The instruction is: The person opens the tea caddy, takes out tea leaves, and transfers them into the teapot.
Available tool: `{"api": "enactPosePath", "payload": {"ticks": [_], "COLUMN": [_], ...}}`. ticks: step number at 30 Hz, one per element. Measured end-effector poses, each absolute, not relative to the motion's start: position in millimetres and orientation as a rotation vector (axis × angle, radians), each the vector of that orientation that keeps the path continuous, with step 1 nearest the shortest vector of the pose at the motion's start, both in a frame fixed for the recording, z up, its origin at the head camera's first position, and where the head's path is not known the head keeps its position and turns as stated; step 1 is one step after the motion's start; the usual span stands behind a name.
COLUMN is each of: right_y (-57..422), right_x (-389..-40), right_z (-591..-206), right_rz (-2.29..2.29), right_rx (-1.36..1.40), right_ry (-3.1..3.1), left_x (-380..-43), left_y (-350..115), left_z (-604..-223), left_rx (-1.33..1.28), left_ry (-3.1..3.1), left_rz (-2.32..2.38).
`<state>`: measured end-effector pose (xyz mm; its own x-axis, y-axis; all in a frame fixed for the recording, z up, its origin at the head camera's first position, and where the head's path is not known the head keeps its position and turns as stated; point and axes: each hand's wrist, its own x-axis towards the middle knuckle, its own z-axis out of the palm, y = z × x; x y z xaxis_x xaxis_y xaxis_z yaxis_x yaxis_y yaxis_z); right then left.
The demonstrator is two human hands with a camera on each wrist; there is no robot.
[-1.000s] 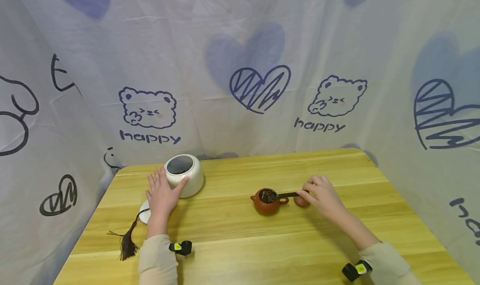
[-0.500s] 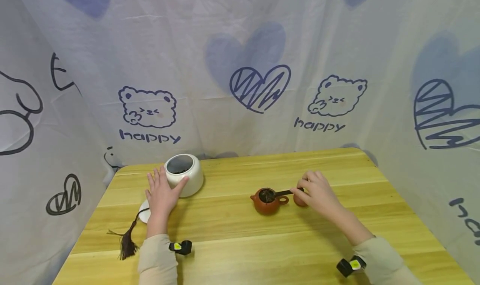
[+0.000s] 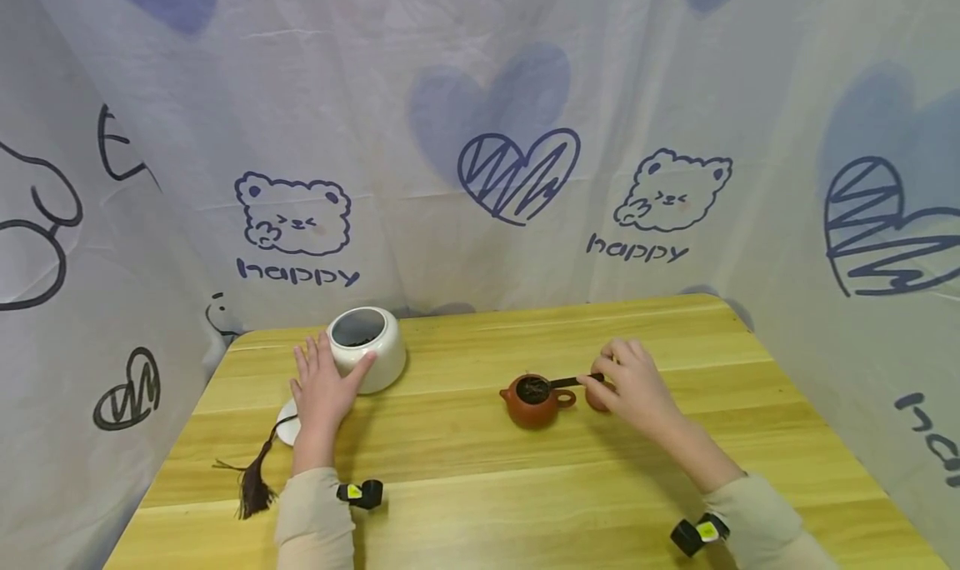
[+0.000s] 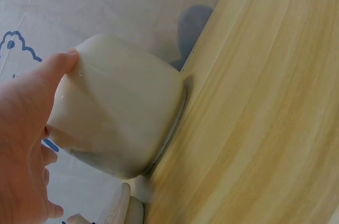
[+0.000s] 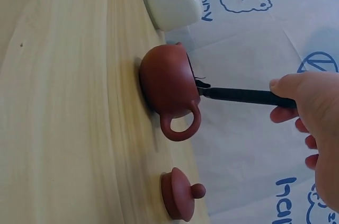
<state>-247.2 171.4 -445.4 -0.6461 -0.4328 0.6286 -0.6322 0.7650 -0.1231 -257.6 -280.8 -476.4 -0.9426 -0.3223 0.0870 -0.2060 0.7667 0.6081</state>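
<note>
My right hand [image 3: 632, 384] pinches the handle of a black tea scoop [image 5: 241, 96] between thumb and fingers. The scoop's tip reaches into the mouth of a reddish-brown clay teapot [image 5: 167, 79], and dark tea leaves [image 3: 533, 388] show inside the pot. Beside the teapot's handle, partly behind my right hand in the head view, lies its knobbed clay lid [image 5: 180, 195]. Over on the left, my left hand [image 3: 324, 387] rests against a white ceramic jar [image 3: 387, 357], with straight, spread fingers at its side and the thumb on its front. Dark leaves sit low in that jar.
A white jar lid [image 3: 287, 427] with a cord and dark tassel [image 3: 256, 488] lies left of the left wrist. The wooden table [image 3: 450, 503] meets a printed cloth [image 3: 420, 245] at its far edge.
My right hand shifts slightly left and away from me with the scoop, whose handle changes angle. The leaves in the teapot look rearranged and lower. My left hand stays on the jar.
</note>
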Motion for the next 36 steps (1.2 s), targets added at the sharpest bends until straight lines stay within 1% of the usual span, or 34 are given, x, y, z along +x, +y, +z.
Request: {"api": "enactPosePath", "payload": {"ticks": [8,17,26,36], "right_y": [174,182,191,191], "right_x": [-251,-249,-244,-249], "right_z": [-453,-464,-469,-462], "right_rz": [0.449,0.417,0.39,0.533], "right_rx": [0.93,0.956,0.915,0.931], "right_ry": [-2.163,-2.101,-2.138,-2.05], "left_x": [-257,-255,-253,-255], "left_y": [-280,-279,-277,-277], "left_z": [-474,-471,-470,-471], "left_rx": [0.424,0.425,0.431,0.425], "left_ry": [-2.774,-2.771,-2.777,-2.78], "left_rz": [-0.931,-0.932,-0.933,-0.928]}}
